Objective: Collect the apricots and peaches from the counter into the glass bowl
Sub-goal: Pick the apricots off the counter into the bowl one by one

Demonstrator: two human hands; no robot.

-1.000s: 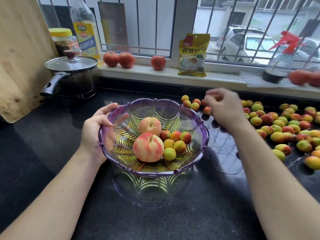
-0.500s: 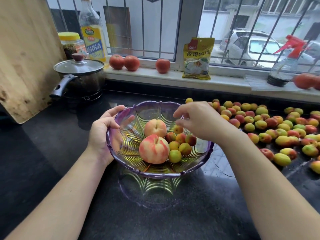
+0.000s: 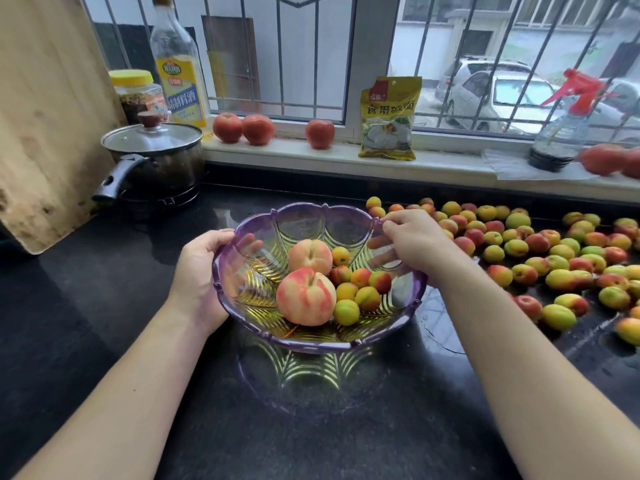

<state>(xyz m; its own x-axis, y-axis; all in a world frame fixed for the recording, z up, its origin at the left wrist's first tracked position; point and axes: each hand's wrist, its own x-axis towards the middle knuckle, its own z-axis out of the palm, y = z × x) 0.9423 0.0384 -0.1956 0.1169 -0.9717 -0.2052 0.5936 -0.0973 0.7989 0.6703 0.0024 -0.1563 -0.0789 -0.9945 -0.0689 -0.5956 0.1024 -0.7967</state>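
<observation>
Glass bowl (image 3: 311,341): purple-tinted, ribbed, scalloped rim; stands on the counter between the two hands. Judged rigid, heavy for its size, breakable and slick; best held by the rim on opposite sides, or under the base once full.
Counter (image 3: 104,341): black stone, glossy, wet patches to the right of the bowl; fruit may slide or roll on it.
Left hand (image 3: 201,275): wrapped on the bowl's left rim, thumb over the edge, fingers outside the wall; holding the bowl.
Right hand (image 3: 415,244): at the right rim, thumb and fingers pinched on the edge; no fruit seen in it.
Peaches (image 3: 306,296): two in the bowl, touching. Judged soft and easily bruised; cup one in the whole palm, set it down, do not drop it.
Apricots in bowl (image 3: 360,292): about seven, lying against the peaches on the right side.
Apricots on counter (image 3: 554,258): many, scattered right of the bowl, some wet. Judged light, fairly firm, round; several fit one loose handful.
Progress: early, by this judgement; most fruit is outside the bowl.
Pot (image 3: 152,157): lidded, far left, well apart.
Sill (image 3: 346,157): tomatoes (image 3: 242,128), a yellow bag (image 3: 389,119), bottles; not part of the task.
</observation>
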